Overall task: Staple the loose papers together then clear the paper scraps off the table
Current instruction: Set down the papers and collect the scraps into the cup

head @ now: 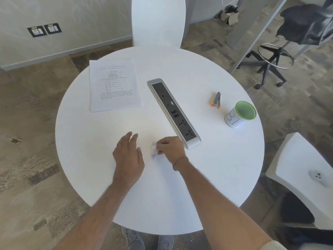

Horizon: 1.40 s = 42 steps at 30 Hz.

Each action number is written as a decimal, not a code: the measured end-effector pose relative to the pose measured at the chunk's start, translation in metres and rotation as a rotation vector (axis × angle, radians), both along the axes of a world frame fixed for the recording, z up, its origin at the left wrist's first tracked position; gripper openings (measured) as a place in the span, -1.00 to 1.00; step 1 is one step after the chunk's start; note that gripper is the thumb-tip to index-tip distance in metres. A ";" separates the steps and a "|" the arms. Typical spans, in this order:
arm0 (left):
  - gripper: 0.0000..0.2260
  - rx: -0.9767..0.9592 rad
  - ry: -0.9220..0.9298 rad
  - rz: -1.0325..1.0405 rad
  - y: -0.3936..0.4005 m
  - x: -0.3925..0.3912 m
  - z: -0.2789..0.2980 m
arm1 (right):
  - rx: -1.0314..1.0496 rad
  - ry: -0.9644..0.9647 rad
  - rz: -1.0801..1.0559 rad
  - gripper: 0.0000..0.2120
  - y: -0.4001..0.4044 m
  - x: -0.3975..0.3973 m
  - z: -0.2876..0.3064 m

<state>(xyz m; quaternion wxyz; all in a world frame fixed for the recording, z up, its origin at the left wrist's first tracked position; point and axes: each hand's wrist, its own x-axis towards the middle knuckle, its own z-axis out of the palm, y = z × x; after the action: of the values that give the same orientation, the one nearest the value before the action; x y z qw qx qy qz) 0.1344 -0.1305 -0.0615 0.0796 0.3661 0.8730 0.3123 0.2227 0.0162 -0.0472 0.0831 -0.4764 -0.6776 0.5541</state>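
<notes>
My right hand (170, 147) pinches the paper scraps (153, 150) on the tabletop (162, 195); my left hand (128, 156) rests flat and open beside them, probably as a backstop. Papers (115, 85) lie well beyond my left hand, the stapler (216, 101) far right.

Setting: office meeting corner.
Round white table (225, 159) with a built-in power and data socket strip (173, 112), wall outlets (44, 30) (two plates), a wheeled stool (270, 64), carpet-tile floor (36, 159), printed papers (115, 85) and a stapler (216, 101).
</notes>
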 end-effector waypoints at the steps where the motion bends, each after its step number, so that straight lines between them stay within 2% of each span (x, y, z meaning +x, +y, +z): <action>1: -0.59 0.000 -0.001 0.004 0.001 0.001 -0.001 | -0.037 0.034 -0.023 -0.92 0.001 0.004 0.000; 9: -0.59 -0.010 0.050 -0.055 0.026 0.014 0.001 | -0.212 0.273 -0.190 -0.96 0.027 0.044 0.021; 15: -0.58 -0.010 0.079 -0.105 0.051 0.027 0.003 | -0.152 0.357 -0.289 -0.97 0.074 0.085 0.047; 21: -0.57 -0.010 0.109 -0.171 0.071 0.046 0.002 | -0.027 0.425 -0.457 -0.88 0.145 0.129 0.082; 26: -0.57 -0.026 0.102 -0.169 0.077 0.051 0.003 | 0.123 0.322 -0.543 -0.99 0.202 0.153 0.097; 34: -0.58 -0.034 0.130 -0.142 0.075 0.042 0.007 | 0.346 -0.056 -0.502 -0.93 0.247 0.159 0.097; 42: -0.60 -0.103 0.157 -0.149 0.076 0.033 0.009 | 0.394 -0.144 -0.450 -0.88 0.259 0.155 0.092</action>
<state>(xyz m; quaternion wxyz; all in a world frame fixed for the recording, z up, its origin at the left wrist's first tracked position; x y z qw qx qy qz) 0.1672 -0.0547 -0.0521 0.0526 0.4489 0.8617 0.2306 0.3776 0.2755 0.0444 0.2464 -0.6273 -0.6535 0.3445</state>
